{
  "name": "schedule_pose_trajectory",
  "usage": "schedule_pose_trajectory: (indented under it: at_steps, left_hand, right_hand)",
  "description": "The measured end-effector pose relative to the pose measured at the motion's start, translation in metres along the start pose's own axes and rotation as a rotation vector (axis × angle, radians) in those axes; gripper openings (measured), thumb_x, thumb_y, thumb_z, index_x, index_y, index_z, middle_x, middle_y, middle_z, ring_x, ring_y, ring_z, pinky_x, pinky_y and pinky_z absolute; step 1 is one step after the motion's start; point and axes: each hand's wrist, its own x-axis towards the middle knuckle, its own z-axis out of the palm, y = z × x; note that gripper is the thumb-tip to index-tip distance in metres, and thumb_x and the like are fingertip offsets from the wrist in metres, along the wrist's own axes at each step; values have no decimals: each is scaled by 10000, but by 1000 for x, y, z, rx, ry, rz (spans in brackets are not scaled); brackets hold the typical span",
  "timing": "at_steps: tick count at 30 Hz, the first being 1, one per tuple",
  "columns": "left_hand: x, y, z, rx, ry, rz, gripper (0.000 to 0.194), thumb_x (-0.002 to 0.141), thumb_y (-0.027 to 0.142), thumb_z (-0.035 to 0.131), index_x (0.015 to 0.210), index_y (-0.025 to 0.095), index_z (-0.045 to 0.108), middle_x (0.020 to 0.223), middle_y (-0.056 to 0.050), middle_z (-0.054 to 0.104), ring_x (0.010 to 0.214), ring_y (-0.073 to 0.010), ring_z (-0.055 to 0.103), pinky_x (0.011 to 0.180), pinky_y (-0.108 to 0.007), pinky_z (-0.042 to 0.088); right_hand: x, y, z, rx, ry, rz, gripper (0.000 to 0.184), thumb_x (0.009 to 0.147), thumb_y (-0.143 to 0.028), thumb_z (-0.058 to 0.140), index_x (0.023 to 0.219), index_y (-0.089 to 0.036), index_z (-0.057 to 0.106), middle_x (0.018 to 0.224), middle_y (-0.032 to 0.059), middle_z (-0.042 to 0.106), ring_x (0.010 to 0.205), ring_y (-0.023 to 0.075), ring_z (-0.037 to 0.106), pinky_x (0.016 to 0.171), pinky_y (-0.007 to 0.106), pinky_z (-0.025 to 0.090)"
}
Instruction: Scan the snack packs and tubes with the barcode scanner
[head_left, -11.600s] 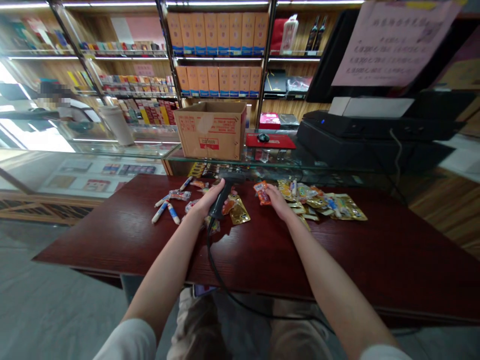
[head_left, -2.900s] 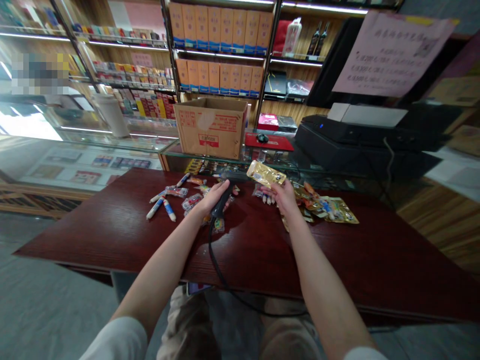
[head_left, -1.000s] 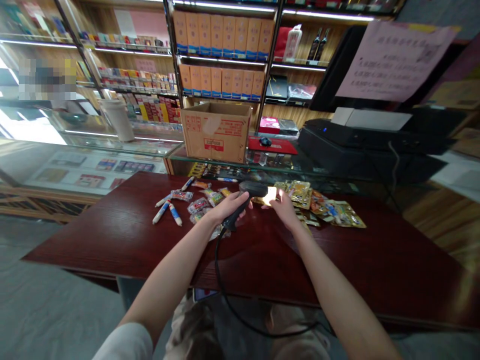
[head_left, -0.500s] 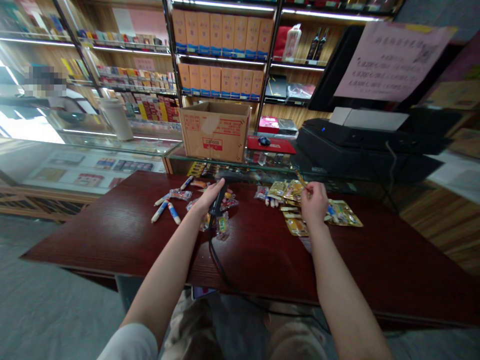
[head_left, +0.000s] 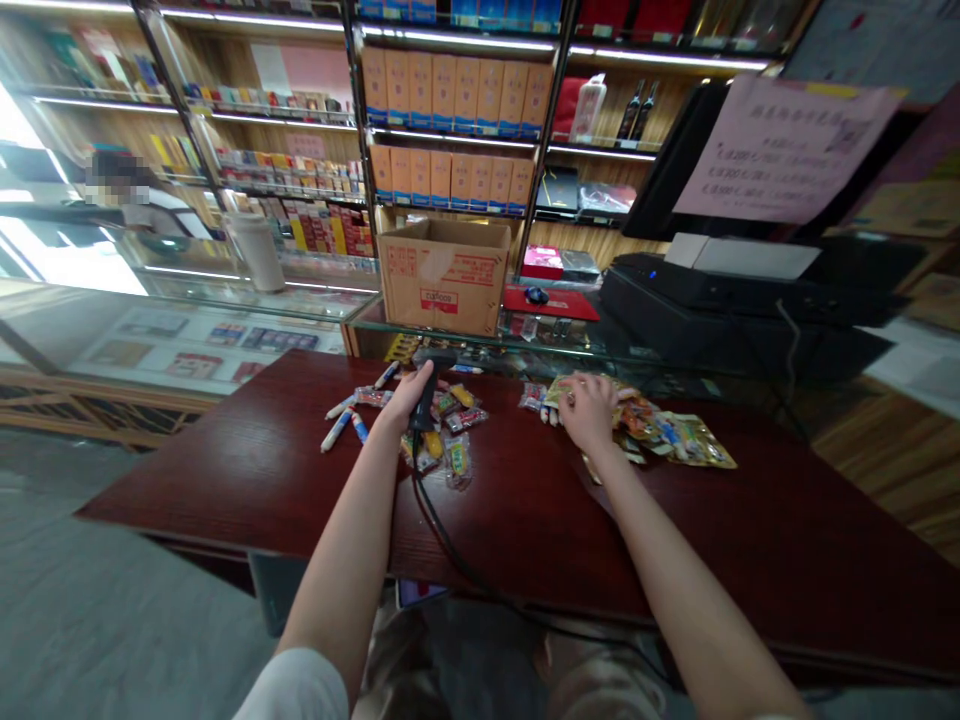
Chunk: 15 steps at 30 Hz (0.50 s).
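My left hand (head_left: 409,396) is shut around the grip of a black corded handheld barcode scanner (head_left: 427,392), whose cable (head_left: 444,540) trails down over the table's near edge. Beside that hand lie several small snack packets (head_left: 456,452) and several white tube-shaped sticks (head_left: 337,430). My right hand (head_left: 589,412) rests with curled fingers on a heap of gold foil snack packets (head_left: 660,430). I cannot tell whether it grips one. Everything lies on a dark red wooden table (head_left: 225,470).
A glass display counter (head_left: 225,305) runs behind the table, carrying a cardboard box (head_left: 445,280), a red mat with a computer mouse (head_left: 536,295) and a black printer (head_left: 720,300). Stocked shelves stand behind it. A blurred person (head_left: 127,190) is at far left.
My right hand has moved left and down onto the foil packets. The left hand still holds the scanner, and the whole view has shifted slightly.
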Motion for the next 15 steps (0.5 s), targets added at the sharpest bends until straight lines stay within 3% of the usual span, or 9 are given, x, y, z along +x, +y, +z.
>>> schedule_pose_trajectory:
  at_steps: [3,6,10,15]
  left_hand:
    - [4,-3,-2,-10,38,23,414,905,519,614,989,114,626,721,-62,702,413,-79,525,381,-197,427]
    - [6,-4,-3,-11,41,23,443,878,541,642,1006,117,619,763,-69,713,421,-80,529,383,-202,426]
    - [8,-6,-4,20,38,17,457,885,550,624,999,108,631,728,-64,699,435,-90,534,396,-208,425]
    - [15,-13,-4,38,26,2,450,880,558,623,968,116,632,754,-70,705,438,-94,534,407,-224,425]
  right_hand:
    - [26,-40,29,112,-248,-126,322,905,-207,473,1173,-182,650,1233,128,633,1158,286,511,1051,410,350]
    - [52,-75,66,230,-455,-72,420,914,-162,492,1331,-147,544,1366,126,581,1205,235,526,1048,333,369]
    - [70,-103,104,240,-491,-5,414,944,-198,505,1355,-148,513,1363,151,581,1174,248,560,991,370,412]
    - [70,-114,128,180,-483,121,312,933,-286,570,1231,-205,616,1380,164,528,1246,326,500,1012,498,375]
